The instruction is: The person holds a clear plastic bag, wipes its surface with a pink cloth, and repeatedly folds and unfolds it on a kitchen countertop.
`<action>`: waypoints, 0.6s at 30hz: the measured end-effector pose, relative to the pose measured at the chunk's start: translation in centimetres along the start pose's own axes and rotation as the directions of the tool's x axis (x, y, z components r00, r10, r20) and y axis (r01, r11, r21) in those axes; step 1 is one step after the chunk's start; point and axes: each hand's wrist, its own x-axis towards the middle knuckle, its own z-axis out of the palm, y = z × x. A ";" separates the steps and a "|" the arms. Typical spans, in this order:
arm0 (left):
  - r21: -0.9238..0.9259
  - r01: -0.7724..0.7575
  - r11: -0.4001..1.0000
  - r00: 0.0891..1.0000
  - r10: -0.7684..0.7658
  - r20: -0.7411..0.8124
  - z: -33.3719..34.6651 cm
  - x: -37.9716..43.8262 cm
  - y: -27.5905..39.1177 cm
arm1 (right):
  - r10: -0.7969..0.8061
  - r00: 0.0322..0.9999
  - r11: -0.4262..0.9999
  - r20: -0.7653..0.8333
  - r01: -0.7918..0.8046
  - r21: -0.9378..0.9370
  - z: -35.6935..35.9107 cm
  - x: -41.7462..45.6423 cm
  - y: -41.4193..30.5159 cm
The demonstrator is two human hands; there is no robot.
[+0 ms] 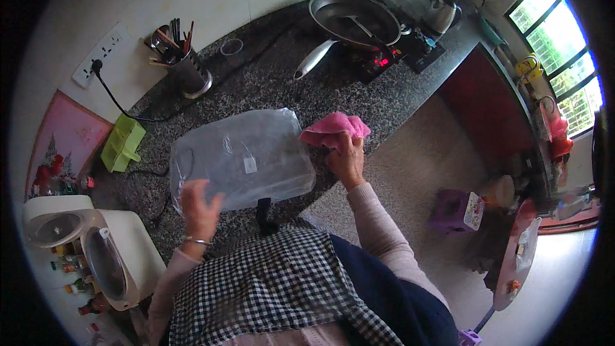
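Note:
My right hand (347, 161) grips a pink cloth (336, 127) at the counter's front edge, just right of a large clear plastic container or bag (240, 154). This see-through thing lies on the speckled stone counter, with a small white label on it. My left hand (199, 206), slightly blurred, is over its near left corner with thumb and fingers apart and nothing in them. Whether it touches the plastic I cannot tell. A black strap or tab (265, 216) shows between the plastic and my checked apron (269, 278).
Behind, a frying pan (331, 14) with a spatula in it sits on a lit induction cooker (375, 65), its handle pointing toward me. A metal utensil holder (190, 74), a green plastic rack (124, 142) and a white appliance (134, 250) stand leftward. A kettle (439, 14) is far right.

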 end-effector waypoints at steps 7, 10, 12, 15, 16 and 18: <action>-0.117 -0.565 0.817 0.689 0.545 0.478 6.9 2.3 10.0 | 0.181 0.983 0.983 0.020 -0.181 0.011 -0.3 -0.1 -1.0; -0.031 -0.567 0.823 0.704 0.504 0.500 9.9 1.6 11.2 | 0.284 0.953 0.955 0.110 -0.291 0.052 -0.7 0.2 -1.0; 0.032 -0.585 0.811 0.703 0.487 0.518 11.6 0.8 10.5 | 0.128 0.981 0.984 0.146 -0.108 -0.139 -0.5 0.5 -0.2; -0.172 -0.506 0.845 0.742 0.528 0.412 10.9 1.7 10.1 | 0.055 0.978 0.978 0.201 -0.013 -0.208 -0.7 0.8 1.6; -0.407 -0.379 0.831 0.783 0.523 0.337 10.2 2.6 10.0 | 0.083 0.979 0.996 0.186 -0.073 -0.057 -0.7 1.0 2.4; -0.510 -0.073 0.857 0.777 0.369 0.510 6.9 3.7 9.9 | 0.262 0.939 0.840 0.225 -0.336 0.426 -1.6 1.2 3.3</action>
